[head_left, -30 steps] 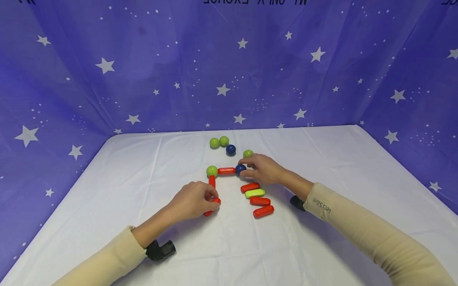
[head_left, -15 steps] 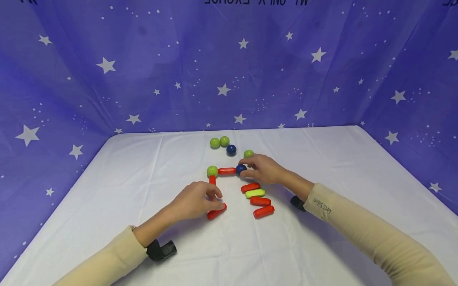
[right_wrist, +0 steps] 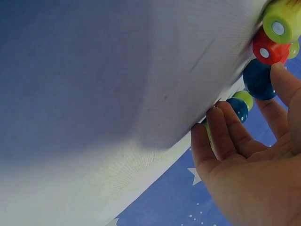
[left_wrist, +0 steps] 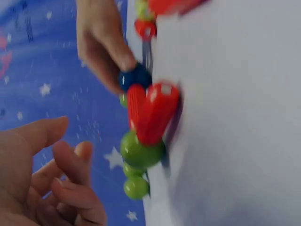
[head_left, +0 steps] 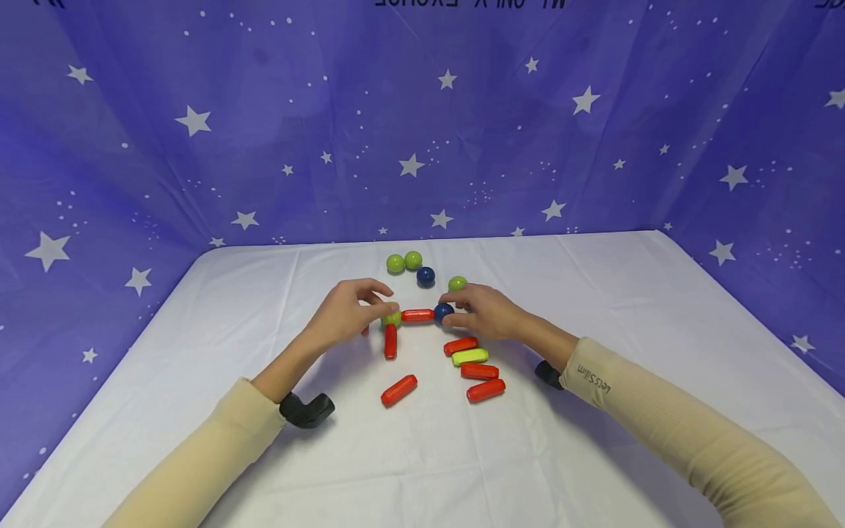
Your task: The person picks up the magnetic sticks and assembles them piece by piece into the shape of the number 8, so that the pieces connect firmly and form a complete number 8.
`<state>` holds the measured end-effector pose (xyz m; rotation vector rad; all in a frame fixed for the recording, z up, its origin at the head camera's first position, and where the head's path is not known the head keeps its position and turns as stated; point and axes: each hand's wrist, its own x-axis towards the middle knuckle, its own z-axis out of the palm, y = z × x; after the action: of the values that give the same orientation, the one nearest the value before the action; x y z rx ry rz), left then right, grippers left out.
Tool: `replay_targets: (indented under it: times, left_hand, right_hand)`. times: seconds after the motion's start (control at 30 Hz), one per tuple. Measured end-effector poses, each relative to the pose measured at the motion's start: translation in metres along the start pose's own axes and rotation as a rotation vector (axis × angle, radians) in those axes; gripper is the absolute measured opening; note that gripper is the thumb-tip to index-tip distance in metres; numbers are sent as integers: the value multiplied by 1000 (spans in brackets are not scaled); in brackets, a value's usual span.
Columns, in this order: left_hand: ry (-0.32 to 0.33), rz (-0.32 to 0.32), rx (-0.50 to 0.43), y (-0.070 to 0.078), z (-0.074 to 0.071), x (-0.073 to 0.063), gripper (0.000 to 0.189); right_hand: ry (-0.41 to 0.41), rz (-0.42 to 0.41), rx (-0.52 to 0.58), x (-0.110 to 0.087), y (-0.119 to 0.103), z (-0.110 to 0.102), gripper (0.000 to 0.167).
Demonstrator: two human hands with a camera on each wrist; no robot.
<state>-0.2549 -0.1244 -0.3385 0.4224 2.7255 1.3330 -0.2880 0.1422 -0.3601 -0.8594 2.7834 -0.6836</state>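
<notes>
My right hand (head_left: 490, 312) pinches a dark blue ball (head_left: 443, 314) between thumb and forefinger. A red rod (head_left: 418, 315) joins that ball to a green ball (head_left: 392, 320) on its left. From the green ball a second red rod (head_left: 391, 342) points toward me. My left hand (head_left: 346, 314) hovers beside the green ball, its thumb overlapping it in the head view. In the left wrist view the left fingers (left_wrist: 77, 197) are loosely bent and apart from the ball. A small red bit (head_left: 365, 331) shows under this hand, mostly hidden.
A loose red rod (head_left: 399, 391) lies nearer me. To the right, several red rods and a yellow-green rod (head_left: 471, 358) lie in a row. Farther back sit two green balls (head_left: 396, 263), another blue ball (head_left: 425, 276) and a green ball (head_left: 458, 283) by the right fingers.
My left hand has let go of a red rod, which now lies turned on the cloth, and has moved away from me to the green ball. My right hand stays on the blue ball.
</notes>
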Motion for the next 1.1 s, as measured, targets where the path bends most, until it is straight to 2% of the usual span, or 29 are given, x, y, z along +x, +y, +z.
replay_targets:
  times: [0.17, 0.27, 0.37, 0.53, 0.63, 0.77, 1.1]
  left_hand:
    - [128, -5, -62, -16, -6, 31, 37]
    - [175, -28, -69, -24, -5, 50, 38]
    - [181, -41, -42, -30, -1, 68, 41]
    - [160, -60, 83, -33, 8, 93, 49]
    - [151, -83, 141, -32, 11, 99, 51]
    - [131, -76, 206, -30, 13, 104, 46]
    - [132, -93, 219, -27, 14, 102, 37]
  right_hand:
    - [-2, 12, 3, 1, -1, 0, 45]
    - [-5, 11, 6, 0, 0, 0, 45]
    - [-5, 16, 5, -1, 1, 1, 45]
    - [-2, 10, 7, -3, 1, 2, 46]
    - [-5, -3, 10, -3, -1, 3, 46]
    - [-4, 10, 1, -3, -3, 1, 46]
    - [-3, -10, -19, -1, 1, -1, 46]
